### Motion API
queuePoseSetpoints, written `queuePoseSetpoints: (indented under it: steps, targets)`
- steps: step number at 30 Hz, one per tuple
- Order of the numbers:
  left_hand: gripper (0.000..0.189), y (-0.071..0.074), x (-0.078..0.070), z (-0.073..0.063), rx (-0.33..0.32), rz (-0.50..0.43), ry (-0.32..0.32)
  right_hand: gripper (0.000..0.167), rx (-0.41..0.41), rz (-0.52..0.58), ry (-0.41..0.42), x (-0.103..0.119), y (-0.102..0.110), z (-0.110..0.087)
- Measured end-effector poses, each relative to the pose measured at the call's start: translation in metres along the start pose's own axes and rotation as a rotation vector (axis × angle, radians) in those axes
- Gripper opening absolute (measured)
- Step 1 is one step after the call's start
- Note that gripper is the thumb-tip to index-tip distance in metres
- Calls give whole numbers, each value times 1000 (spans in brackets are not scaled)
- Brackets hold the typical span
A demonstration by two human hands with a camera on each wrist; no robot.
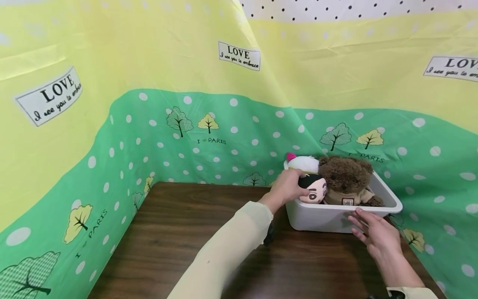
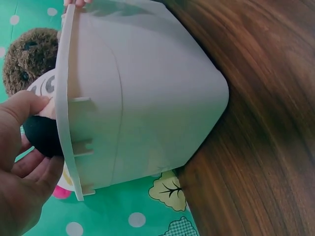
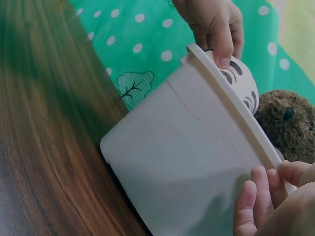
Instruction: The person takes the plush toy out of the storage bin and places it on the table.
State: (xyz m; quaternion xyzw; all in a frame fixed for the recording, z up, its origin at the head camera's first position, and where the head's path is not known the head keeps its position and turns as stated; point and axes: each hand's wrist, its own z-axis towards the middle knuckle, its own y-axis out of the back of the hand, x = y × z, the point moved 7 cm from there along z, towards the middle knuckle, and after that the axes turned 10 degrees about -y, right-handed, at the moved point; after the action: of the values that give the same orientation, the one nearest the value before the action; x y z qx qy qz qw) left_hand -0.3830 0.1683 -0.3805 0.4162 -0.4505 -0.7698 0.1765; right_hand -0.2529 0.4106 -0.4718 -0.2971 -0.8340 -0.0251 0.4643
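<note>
A white plastic bin (image 1: 321, 219) stands on the wooden table, toward the back right. My left hand (image 1: 285, 189) grips a plush doll (image 1: 315, 193) with black hair and a drawn face, at the bin's left end. In the left wrist view the thumb lies on the doll's face (image 2: 47, 109) and the fingers curl round its black hair (image 2: 43, 133). My right hand (image 1: 381, 236) pinches the front rim of the bin, thumb on top and fingers against the outer wall. Beside the doll, a brown teddy bear (image 1: 345, 174) sits upright in the bin.
Behind the doll a white plush (image 1: 304, 163) with a pink tip pokes up in the bin. A green and yellow printed cloth (image 1: 209, 162) hangs along the back and sides of the brown wooden table (image 1: 179, 220), close behind the bin.
</note>
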Motion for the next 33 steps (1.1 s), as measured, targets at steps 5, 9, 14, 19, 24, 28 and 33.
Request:
queuePoseSetpoints:
  steps: [5, 9, 14, 19, 24, 28, 33]
  targets:
    - [48, 2, -3, 0, -43, -21, 13, 6, -39, 30, -13, -3, 2, -1]
    - [44, 13, -9, 1, -87, -31, -8, 5, -47, 54, -18, -2, 2, -2]
    - [43, 32, -14, -1, -137, -54, -27, 5, -43, 70, -11, 1, 1, -3]
    - [44, 50, -11, -6, -198, -125, -25, 4, -26, 71, -1, 2, -1, -4]
    - [43, 66, -9, -10, -259, -217, -42, 5, -14, 72, 5, 1, -1, -2]
    - [40, 80, -11, -14, -300, -266, -67, 4, -17, 60, 5, 0, -1, 0]
    - [40, 106, -14, -19, -338, -334, -98, 6, -7, 28, 12, 1, -3, 1]
